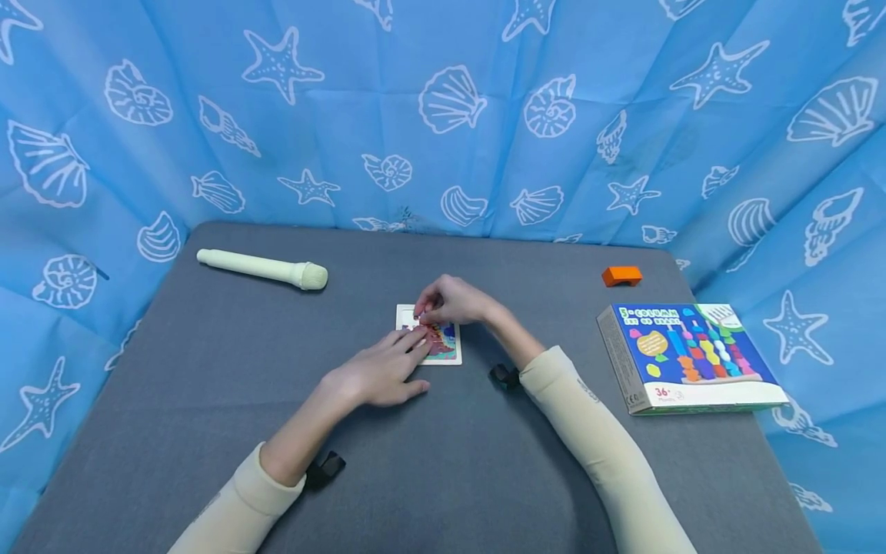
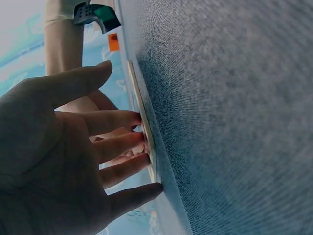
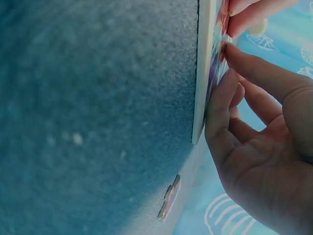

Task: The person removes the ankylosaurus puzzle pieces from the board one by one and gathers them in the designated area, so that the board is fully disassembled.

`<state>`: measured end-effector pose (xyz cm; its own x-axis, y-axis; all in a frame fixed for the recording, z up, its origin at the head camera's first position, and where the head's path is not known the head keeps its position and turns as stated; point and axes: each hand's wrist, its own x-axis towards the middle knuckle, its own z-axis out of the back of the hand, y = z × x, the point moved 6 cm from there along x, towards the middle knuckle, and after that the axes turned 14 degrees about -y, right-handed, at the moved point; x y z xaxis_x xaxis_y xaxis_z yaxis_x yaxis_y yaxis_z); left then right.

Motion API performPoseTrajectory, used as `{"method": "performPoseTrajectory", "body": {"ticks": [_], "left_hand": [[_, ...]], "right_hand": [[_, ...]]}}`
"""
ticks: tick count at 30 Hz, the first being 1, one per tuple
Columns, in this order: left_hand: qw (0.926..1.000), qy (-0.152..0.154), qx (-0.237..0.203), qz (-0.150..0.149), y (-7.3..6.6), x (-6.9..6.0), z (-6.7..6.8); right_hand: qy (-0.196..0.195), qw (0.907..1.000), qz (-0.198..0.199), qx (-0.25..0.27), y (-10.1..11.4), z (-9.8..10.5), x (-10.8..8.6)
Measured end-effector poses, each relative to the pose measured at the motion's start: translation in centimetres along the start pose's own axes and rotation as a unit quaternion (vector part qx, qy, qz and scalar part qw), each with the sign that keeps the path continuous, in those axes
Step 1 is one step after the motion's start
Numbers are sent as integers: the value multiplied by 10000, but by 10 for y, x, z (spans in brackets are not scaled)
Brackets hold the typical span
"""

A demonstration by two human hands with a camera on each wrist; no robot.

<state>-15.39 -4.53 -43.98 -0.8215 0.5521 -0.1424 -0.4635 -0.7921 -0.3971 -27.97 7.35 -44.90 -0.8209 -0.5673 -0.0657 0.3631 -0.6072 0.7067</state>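
A small picture puzzle board (image 1: pixel 451 355) with a pale rim lies flat on the grey table. The left hand (image 1: pixel 382 371) rests its spread fingertips on the board's left and middle part; in the left wrist view, the fingers of this hand (image 2: pixel 73 147) reach the board's edge (image 2: pixel 143 115). Over the upper part of the board, the right hand (image 1: pixel 457 300) pinches a small piece between thumb and fingers, mostly covered by the fingertips. The right wrist view has this hand (image 3: pixel 264 142) bent close against the board (image 3: pixel 201 83).
A pale toy microphone (image 1: pixel 259 266) lies at the back left. An orange block (image 1: pixel 621 275) and a bead toy box (image 1: pixel 692 358) are on the right. In the right wrist view, a small loose piece (image 3: pixel 169 198) lies beyond the board. A blue curtain (image 1: pixel 443 115) hangs behind the table.
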Motion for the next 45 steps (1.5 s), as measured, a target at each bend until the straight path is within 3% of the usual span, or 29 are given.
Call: {"method": "performPoseTrajectory", "body": {"ticks": [15,24,38,45], "left_hand": [[9999,31,31,150,2,1,-1],[9998,-88,55,173,2,2,-3],[9998,-41,25,210,1,2,-3],[9997,3,-8,247,1,1,-4]], "right_hand": [[-295,9985,312,-338,5,4,-4],[-195,9995,262,59,0,7,-11],[-454,9960,301,707,-8,19,-18],[-592,9920,-146,1104,-25,37,-32]]}}
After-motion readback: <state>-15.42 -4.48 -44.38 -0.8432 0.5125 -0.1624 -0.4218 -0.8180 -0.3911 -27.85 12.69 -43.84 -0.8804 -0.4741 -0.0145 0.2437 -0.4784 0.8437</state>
